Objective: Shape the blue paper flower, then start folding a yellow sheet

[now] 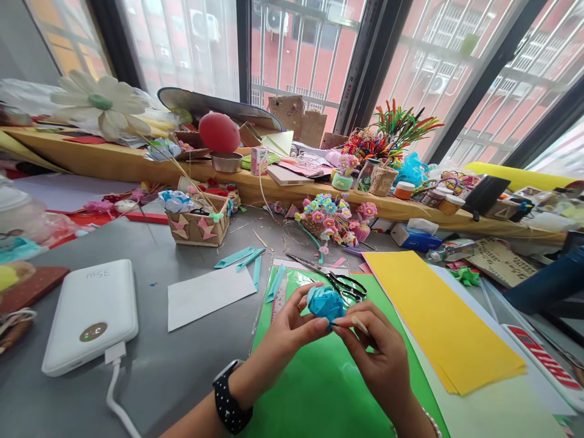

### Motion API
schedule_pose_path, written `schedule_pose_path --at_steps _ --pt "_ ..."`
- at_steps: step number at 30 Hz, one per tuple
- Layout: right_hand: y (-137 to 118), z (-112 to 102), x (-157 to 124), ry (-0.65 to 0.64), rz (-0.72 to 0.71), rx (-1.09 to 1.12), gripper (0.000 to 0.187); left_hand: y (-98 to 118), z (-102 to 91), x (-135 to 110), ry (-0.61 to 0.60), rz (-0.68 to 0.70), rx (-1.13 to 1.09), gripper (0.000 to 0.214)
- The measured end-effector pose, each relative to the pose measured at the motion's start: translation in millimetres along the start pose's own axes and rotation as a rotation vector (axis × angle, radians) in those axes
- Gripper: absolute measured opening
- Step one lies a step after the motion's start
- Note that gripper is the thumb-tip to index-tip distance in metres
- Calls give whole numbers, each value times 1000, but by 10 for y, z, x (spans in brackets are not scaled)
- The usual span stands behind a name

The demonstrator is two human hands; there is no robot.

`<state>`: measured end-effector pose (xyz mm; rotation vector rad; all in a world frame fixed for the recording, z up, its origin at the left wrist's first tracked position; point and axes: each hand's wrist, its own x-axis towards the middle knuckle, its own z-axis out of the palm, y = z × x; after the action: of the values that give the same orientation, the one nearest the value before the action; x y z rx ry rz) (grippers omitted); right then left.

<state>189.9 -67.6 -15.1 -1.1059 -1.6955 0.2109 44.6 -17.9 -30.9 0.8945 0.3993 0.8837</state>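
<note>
My left hand [288,328] and my right hand [376,353] meet over a green sheet [319,383] on the grey table. Between their fingertips they pinch a small rolled blue paper flower [323,302]. The left thumb and fingers close on its lower left side; the right fingers close on its lower right edge. A black dotted watch [228,398] sits on my left wrist. Black-handled scissors [340,281] lie just behind the flower on the green sheet.
Yellow paper sheets [433,316] lie to the right. A white power bank [91,313] with a cable and a white paper [207,295] lie to the left. Teal paper strips [241,257], a cardboard basket [198,225] and a shelf of craft clutter stand behind.
</note>
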Motion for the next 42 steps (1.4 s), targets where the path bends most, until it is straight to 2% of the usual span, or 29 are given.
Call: schedule_pose_path --at_steps 6,15,24,29,33,38,42 --pt "30 -29 -7 44 71 41 3 27 13 -19 36 114 197 48" --pt "28 -9 6 92 85 -46 4 -41 22 -44 76 180 422 48" --pt "10 -20 37 58 71 -38 2 -36 18 -53 70 164 467 47" --pt "-2 -45 57 -30 112 4 9 -40 17 -63 74 172 482 46" --pt "10 -50 46 -56 130 1 8 -42 8 -61 76 185 512 44" --pt "17 -20 38 -26 108 -37 8 -32 16 -58 79 200 547 43" --pt "21 6 4 63 -9 -114 10 -22 32 -67 75 189 538 42"
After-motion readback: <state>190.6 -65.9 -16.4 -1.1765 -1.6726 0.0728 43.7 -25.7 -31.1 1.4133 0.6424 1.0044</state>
